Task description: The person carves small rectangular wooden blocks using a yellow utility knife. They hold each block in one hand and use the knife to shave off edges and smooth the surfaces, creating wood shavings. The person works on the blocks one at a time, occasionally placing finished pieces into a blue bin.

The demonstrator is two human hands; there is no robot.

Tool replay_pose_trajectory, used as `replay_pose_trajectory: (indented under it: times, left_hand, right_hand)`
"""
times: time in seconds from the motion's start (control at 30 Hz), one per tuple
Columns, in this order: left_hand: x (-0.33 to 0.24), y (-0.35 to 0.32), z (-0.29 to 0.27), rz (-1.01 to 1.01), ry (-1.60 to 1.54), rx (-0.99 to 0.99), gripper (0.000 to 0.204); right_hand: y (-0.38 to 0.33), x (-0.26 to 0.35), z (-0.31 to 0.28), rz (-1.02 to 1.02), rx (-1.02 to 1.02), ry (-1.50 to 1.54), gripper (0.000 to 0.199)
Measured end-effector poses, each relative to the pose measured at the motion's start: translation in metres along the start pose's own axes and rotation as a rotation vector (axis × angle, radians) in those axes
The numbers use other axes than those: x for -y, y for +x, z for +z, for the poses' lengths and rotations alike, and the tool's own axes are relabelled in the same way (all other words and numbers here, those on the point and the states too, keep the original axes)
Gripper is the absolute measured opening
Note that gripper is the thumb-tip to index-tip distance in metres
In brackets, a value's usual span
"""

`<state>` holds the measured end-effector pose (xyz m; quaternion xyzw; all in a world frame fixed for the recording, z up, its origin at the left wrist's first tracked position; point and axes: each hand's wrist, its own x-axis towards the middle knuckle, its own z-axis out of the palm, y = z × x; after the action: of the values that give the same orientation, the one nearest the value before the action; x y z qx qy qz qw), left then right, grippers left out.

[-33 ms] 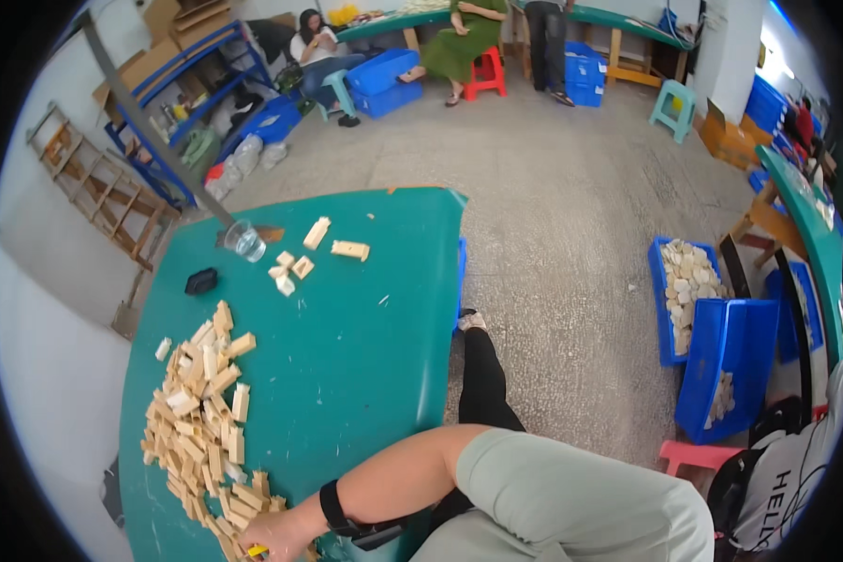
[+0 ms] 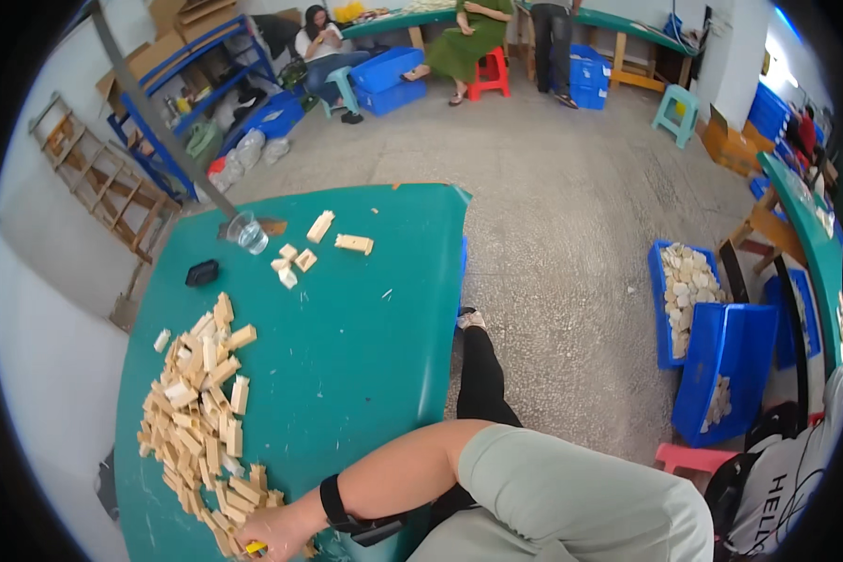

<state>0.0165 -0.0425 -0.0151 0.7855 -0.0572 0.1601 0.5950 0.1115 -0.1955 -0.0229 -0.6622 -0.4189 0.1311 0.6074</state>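
Fingers of one hand [image 2: 270, 536] curled closed on small yellow item [image 2: 255, 547], which sat at near end of wooden block pile [image 2: 201, 412] on green table [image 2: 365, 328]; forearm stretched leftward, black wristband [image 2: 332, 499] showing

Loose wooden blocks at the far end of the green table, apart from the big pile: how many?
5, near the clear plastic cup: one long block, another long block, and three small blocks clustered together. A tiny chip lies apart; the cup may hide more.
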Motion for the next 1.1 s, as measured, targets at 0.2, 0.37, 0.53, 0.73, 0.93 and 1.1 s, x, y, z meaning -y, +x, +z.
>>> replay_pose_trajectory:
  times: [0.2,0.37,0.53,0.73,0.93,1.1]
  left_hand:
    - [-0.006,-0.005,-0.001,-0.092,0.056,-0.035,0.017]
    - [-0.006,-0.007,-0.005,-0.058,-0.04,-0.001,0.019]
    - [-0.005,-0.007,-0.01,-0.042,-0.034,0.05,0.02]
    - [-0.001,-0.009,-0.012,-0.041,-0.012,0.033,0.021]
    - [0.005,-0.006,-0.008,-0.063,-0.013,0.04,0.021]
    - [0.016,-0.003,-0.02,-0.066,0.033,-0.054,0.019]
  right_hand:
    - [0.012,-0.032,0.017,-0.114,-0.058,-0.031,0.055]
    - [0.004,0.007,-0.001,0.104,0.121,-0.002,0.054]
    - [0.006,-0.009,0.011,0.007,0.052,0.014,0.053]
    - [0.007,-0.011,0.011,-0.003,0.088,0.18,0.042]
    - [0.0,-0.013,0.006,-0.012,0.075,0.289,0.037]
    - [0.011,-0.006,0.01,-0.008,0.097,0.23,0.028]
